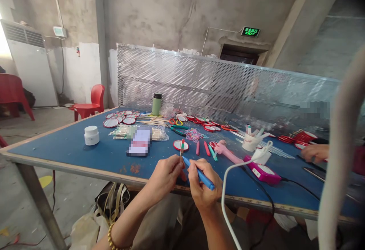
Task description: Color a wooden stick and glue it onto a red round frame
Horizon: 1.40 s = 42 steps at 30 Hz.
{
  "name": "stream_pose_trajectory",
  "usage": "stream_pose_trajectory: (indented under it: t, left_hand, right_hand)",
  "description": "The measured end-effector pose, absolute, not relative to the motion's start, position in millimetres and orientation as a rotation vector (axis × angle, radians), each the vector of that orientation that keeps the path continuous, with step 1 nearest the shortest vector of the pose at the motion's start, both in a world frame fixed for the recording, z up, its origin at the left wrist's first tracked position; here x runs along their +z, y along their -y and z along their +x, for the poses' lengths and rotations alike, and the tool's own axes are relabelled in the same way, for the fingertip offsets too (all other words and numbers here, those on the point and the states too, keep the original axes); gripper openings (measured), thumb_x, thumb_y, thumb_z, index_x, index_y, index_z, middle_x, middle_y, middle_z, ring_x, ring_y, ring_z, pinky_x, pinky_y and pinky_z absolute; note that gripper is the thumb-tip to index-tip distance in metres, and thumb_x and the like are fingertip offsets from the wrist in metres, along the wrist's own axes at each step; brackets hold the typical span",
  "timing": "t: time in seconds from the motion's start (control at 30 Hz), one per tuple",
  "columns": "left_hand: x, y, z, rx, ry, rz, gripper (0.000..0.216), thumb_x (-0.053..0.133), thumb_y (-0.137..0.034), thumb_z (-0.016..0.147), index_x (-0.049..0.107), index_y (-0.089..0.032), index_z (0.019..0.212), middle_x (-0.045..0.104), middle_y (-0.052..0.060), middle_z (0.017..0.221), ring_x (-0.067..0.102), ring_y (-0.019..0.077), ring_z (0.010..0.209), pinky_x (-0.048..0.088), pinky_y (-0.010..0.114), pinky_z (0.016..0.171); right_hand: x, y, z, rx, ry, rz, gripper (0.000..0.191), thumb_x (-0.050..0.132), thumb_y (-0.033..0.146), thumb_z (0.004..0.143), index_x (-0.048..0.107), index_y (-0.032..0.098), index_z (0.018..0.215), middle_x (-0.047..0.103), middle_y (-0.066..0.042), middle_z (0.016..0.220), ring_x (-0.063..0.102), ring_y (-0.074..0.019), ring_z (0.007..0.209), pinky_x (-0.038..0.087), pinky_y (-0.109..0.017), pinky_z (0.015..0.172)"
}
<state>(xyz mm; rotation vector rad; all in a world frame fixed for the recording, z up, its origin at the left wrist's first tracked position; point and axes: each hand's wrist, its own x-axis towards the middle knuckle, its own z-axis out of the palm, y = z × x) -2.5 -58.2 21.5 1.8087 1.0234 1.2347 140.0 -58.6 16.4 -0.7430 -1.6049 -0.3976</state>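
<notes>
My left hand [164, 174] is closed around the lower part of a thin stick [182, 147], which stands upright and has red, green and pale bands near its top. A blue marker pen [205, 180] is held slantwise in my right hand [203, 189], its tip at or very near the stick just above my left fingers. Behind the stick lies a round red-rimmed disc [177, 145] with a pale face. Beside it on the blue table [71, 156] are a pink pen [197, 148], a red pen [207, 148] and a teal pen [212, 153].
A phone [139, 141], white jar [91, 136] and green bottle [156, 104] stand left. Rightward are a pink tool [228, 153], purple device [262, 172], cup of pens [250, 142] and white cable [225, 189]. Another person's hand [315, 153] works far right. A perforated panel [176, 75] stands behind.
</notes>
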Motion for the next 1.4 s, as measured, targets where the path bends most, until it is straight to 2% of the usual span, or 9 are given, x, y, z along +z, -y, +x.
stream_pose_trajectory:
  t: [0.13, 0.43, 0.77, 1.0, 1.27, 1.4]
  left_hand:
    - [20.9, 57.1, -2.5, 1.239, -1.019, 1.811, 0.032, 0.041, -0.039, 0.1, 0.053, -0.019, 0.078, 0.064, -0.003, 0.067, 0.044, 0.0074, 0.044, 0.033, 0.02, 0.047]
    - [19.3, 56.5, -1.8, 1.25, -1.01, 1.803, 0.032, 0.042, -0.037, 0.1, 0.05, -0.019, 0.075, 0.056, -0.006, 0.06, 0.043, 0.0065, 0.042, 0.032, 0.018, 0.045]
    - [18.6, 55.7, -2.2, 1.249, -0.998, 1.794, 0.033, 0.042, -0.04, 0.1, 0.051, -0.019, 0.076, 0.061, -0.004, 0.065, 0.044, 0.0068, 0.042, 0.033, 0.018, 0.043]
    - [18.0, 55.8, -1.8, 1.258, -1.0, 1.804, 0.032, 0.042, -0.038, 0.1, 0.05, -0.019, 0.075, 0.061, -0.004, 0.064, 0.043, 0.0062, 0.042, 0.032, 0.018, 0.044]
    - [20.6, 57.3, -2.4, 1.229, -1.032, 1.818, 0.032, 0.041, -0.038, 0.1, 0.057, -0.018, 0.081, 0.066, -0.002, 0.071, 0.045, 0.0065, 0.044, 0.033, 0.019, 0.047]
    - [20.0, 56.7, -2.1, 1.23, -1.026, 1.809, 0.033, 0.041, -0.04, 0.1, 0.055, -0.018, 0.079, 0.065, -0.003, 0.069, 0.045, 0.0065, 0.044, 0.033, 0.019, 0.046]
  right_hand:
    - [14.7, 58.2, 142.0, -0.347, 1.596, -0.769, 0.012, 0.055, 0.018, 0.095, 0.062, 0.018, 0.085, 0.067, 0.0, 0.068, 0.064, -0.014, 0.057, 0.045, -0.025, 0.054]
    - [21.6, 59.2, 136.4, -0.456, 1.592, -0.725, 0.012, 0.057, 0.014, 0.094, 0.062, 0.017, 0.084, 0.069, -0.001, 0.07, 0.067, -0.0144, 0.059, 0.046, -0.024, 0.057]
    - [12.7, 57.0, 142.5, -0.347, 1.604, -0.751, 0.012, 0.056, 0.017, 0.094, 0.062, 0.017, 0.083, 0.066, -0.001, 0.067, 0.064, -0.0146, 0.057, 0.045, -0.025, 0.056]
    - [14.4, 55.3, 140.1, -0.4, 1.599, -0.735, 0.012, 0.057, 0.016, 0.094, 0.062, 0.018, 0.084, 0.068, -0.001, 0.069, 0.066, -0.0148, 0.06, 0.046, -0.025, 0.059]
    - [11.1, 58.1, 143.6, -0.281, 1.603, -0.739, 0.011, 0.055, 0.018, 0.095, 0.061, 0.018, 0.086, 0.064, 0.0, 0.066, 0.06, -0.0134, 0.055, 0.041, -0.024, 0.051]
    - [10.0, 57.3, 143.8, -0.287, 1.605, -0.745, 0.01, 0.056, 0.018, 0.094, 0.062, 0.019, 0.086, 0.065, 0.0, 0.067, 0.061, -0.0138, 0.056, 0.042, -0.024, 0.052]
